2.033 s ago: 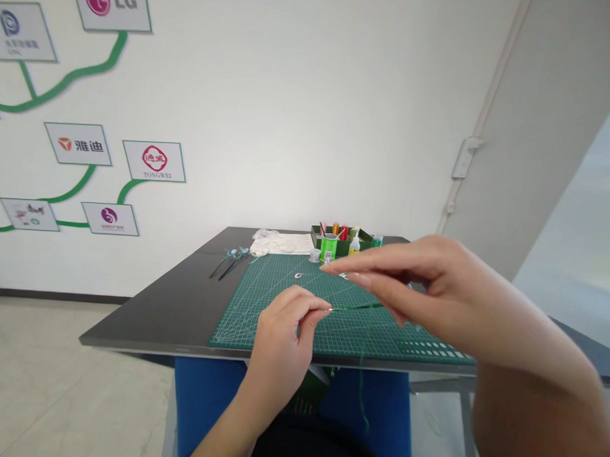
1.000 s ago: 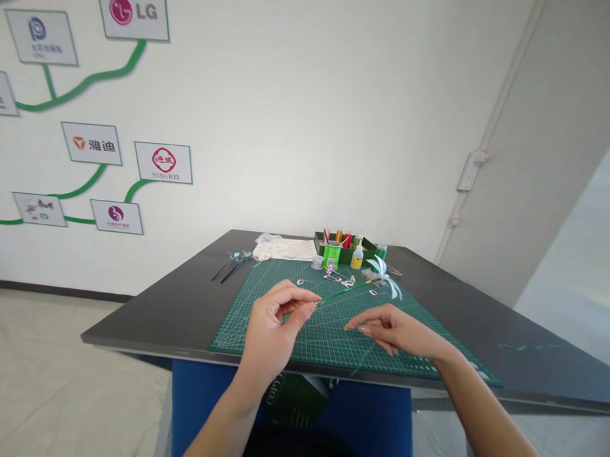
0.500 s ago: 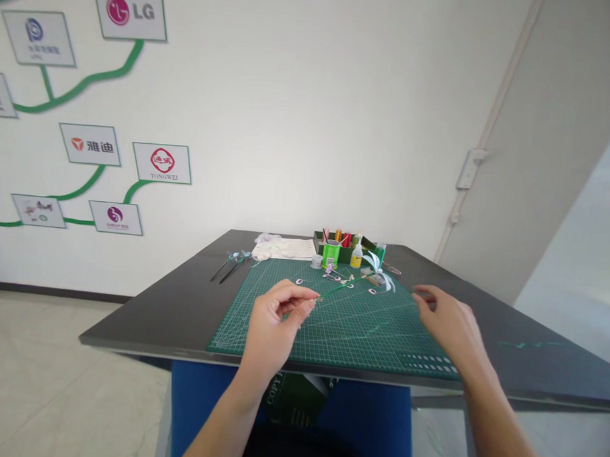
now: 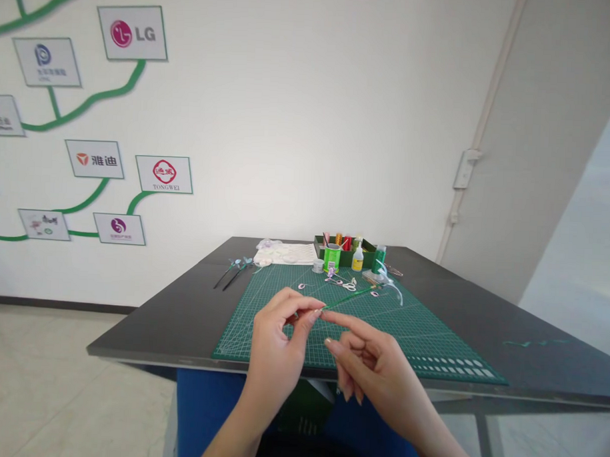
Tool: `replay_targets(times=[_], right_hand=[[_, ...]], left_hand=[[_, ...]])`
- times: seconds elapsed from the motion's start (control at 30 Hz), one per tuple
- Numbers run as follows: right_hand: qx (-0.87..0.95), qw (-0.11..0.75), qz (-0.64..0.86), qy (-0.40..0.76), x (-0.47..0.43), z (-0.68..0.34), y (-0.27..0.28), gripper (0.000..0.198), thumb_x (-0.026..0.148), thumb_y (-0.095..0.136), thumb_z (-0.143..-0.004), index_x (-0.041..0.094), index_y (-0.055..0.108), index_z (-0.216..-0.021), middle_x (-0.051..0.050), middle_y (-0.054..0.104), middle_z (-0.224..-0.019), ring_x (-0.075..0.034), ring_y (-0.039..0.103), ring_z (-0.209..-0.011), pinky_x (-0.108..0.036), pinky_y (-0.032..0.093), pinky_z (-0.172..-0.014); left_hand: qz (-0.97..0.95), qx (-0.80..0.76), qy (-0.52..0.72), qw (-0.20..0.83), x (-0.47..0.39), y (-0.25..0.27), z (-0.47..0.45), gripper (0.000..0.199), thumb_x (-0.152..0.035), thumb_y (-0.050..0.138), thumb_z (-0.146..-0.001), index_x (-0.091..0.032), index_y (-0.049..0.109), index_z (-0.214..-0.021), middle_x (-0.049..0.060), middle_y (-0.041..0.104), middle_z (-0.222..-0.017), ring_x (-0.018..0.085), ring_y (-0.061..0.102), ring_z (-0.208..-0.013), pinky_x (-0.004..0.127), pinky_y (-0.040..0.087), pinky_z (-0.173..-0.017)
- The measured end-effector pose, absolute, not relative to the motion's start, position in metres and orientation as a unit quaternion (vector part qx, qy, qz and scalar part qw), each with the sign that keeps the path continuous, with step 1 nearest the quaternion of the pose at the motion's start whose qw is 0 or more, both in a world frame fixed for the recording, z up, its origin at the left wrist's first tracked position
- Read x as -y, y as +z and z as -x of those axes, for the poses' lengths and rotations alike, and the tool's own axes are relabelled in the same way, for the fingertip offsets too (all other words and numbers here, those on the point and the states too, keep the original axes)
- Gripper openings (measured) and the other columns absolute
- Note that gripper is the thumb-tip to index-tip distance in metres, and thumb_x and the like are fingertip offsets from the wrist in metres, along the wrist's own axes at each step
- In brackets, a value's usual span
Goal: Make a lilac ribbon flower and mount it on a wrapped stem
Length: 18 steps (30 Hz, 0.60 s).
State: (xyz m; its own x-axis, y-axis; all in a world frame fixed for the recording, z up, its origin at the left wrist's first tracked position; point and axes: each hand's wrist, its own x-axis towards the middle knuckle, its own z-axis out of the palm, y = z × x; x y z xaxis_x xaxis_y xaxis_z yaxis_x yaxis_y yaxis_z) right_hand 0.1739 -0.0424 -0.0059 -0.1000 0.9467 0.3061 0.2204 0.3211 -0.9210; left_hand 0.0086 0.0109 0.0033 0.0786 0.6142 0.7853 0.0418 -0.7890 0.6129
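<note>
Left hand [image 4: 281,331] pinches a slim green stem [image 4: 350,297] with pale-blue, strip-like petals [image 4: 384,278], slanting over the green gridded cutting mat [image 4: 406,325] — right hand [image 4: 375,364] loose, forefinger at that pinch, thumb apart. Steady left grip, feather-light right fingertip — that should keep the stem from bending.

Slim green stem [image 4: 350,297] aslant over cutting mat [image 4: 421,332], pale petals [image 4: 394,285] at far end

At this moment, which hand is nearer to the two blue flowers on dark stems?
Left. The left hand is to the right of the blue flowers and nearer the camera; the right hand is farther right, past the left hand.
</note>
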Motion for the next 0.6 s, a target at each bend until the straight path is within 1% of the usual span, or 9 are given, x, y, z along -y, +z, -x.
replay_targets(times=[0.03,0.07,0.1,0.17,0.3,0.37,0.47,0.53,0.6], right_hand=[[0.651,0.496,0.458,0.346,0.043,-0.174,-0.005,0.056,0.055,0.065,-0.099,0.011,0.075,-0.133,0.006,0.054,-0.053,-0.011,0.047,-0.042,-0.022,0.038,-0.043],[0.658,0.498,0.464,0.322,0.044,-0.175,-0.004,0.053,0.054,0.063,-0.1,0.01,0.078,-0.127,0.008,0.046,-0.049,-0.01,0.041,-0.04,-0.022,0.035,-0.043],[0.665,0.5,0.468,0.299,0.044,-0.176,-0.003,0.052,0.054,0.062,-0.101,0.01,0.081,-0.122,0.008,0.042,-0.049,-0.009,0.037,-0.04,-0.023,0.031,-0.042],[0.676,0.496,0.472,0.271,0.045,-0.178,-0.003,0.05,0.053,0.06,-0.102,0.011,0.083,-0.117,0.008,0.04,-0.051,-0.009,0.034,-0.041,-0.023,0.025,-0.041],[0.696,0.496,0.461,0.24,0.049,-0.182,-0.008,0.047,0.05,0.058,-0.106,0.013,0.086,-0.116,0.007,0.036,-0.051,-0.009,0.03,-0.041,-0.024,0.019,-0.04],[0.705,0.505,0.449,0.213,0.054,-0.185,-0.008,0.046,0.049,0.057,-0.107,0.015,0.087,-0.114,0.007,0.038,-0.049,-0.009,0.03,-0.041,-0.024,0.018,-0.041],[0.724,0.51,0.438,0.16,0.064,-0.189,0.003,0.041,0.045,0.058,-0.109,0.019,0.089,-0.111,0.004,0.047,-0.048,-0.01,0.032,-0.042,-0.024,0.021,-0.042],[0.738,0.508,0.426,0.122,0.071,-0.191,0.018,0.036,0.039,0.059,-0.109,0.022,0.09,-0.11,0.002,0.056,-0.049,-0.01,0.033,-0.043,-0.024,0.022,-0.042],[0.757,0.498,0.412,0.098,0.078,-0.193,0.038,0.033,0.035,0.06,-0.108,0.024,0.091,-0.111,-0.001,0.067,-0.057,-0.01,0.037,-0.045,-0.024,0.025,-0.042]], left_hand=[[-0.701,-0.235,0.638,0.218,-0.01,0.003,-0.008,0.018,-0.012,0.069,-0.096,-0.019,0.084,-0.091,0.002,0.073,-0.082,0.014,0.069,-0.073,0.02,0.05,-0.064],[-0.702,-0.234,0.638,0.212,-0.009,0.003,-0.008,0.019,-0.011,0.069,-0.096,-0.019,0.084,-0.091,0.002,0.073,-0.082,0.013,0.068,-0.073,0.02,0.05,-0.063],[-0.705,-0.232,0.638,0.207,-0.009,0.003,-0.008,0.019,-0.011,0.068,-0.097,-0.019,0.084,-0.091,0.002,0.073,-0.082,0.013,0.068,-0.072,0.02,0.05,-0.063],[-0.709,-0.229,0.636,0.199,-0.008,0.003,-0.008,0.019,-0.011,0.068,-0.097,-0.019,0.084,-0.091,0.002,0.074,-0.083,0.014,0.069,-0.073,0.02,0.051,-0.064],[-0.718,-0.227,0.633,0.18,-0.008,0.002,-0.009,0.02,-0.009,0.067,-0.098,-0.019,0.083,-0.094,0.003,0.074,-0.084,0.014,0.07,-0.074,0.022,0.053,-0.066],[-0.726,-0.226,0.627,0.17,-0.008,0.001,-0.01,0.02,-0.008,0.066,-0.098,-0.019,0.083,-0.097,0.003,0.074,-0.085,0.015,0.071,-0.075,0.022,0.054,-0.067],[-0.736,-0.225,0.618,0.159,-0.006,0.001,-0.01,0.02,-0.007,0.065,-0.099,-0.018,0.081,-0.097,0.003,0.075,-0.086,0.015,0.072,-0.075,0.022,0.054,-0.068],[-0.74,-0.225,0.615,0.153,-0.004,0.001,-0.011,0.02,-0.006,0.065,-0.099,-0.018,0.08,-0.093,0.003,0.075,-0.086,0.014,0.071,-0.075,0.022,0.054,-0.068],[-0.744,-0.227,0.613,0.142,-0.003,0.001,-0.011,0.02,-0.005,0.065,-0.098,-0.018,0.078,-0.091,0.002,0.075,-0.085,0.014,0.071,-0.076,0.021,0.054,-0.068]])
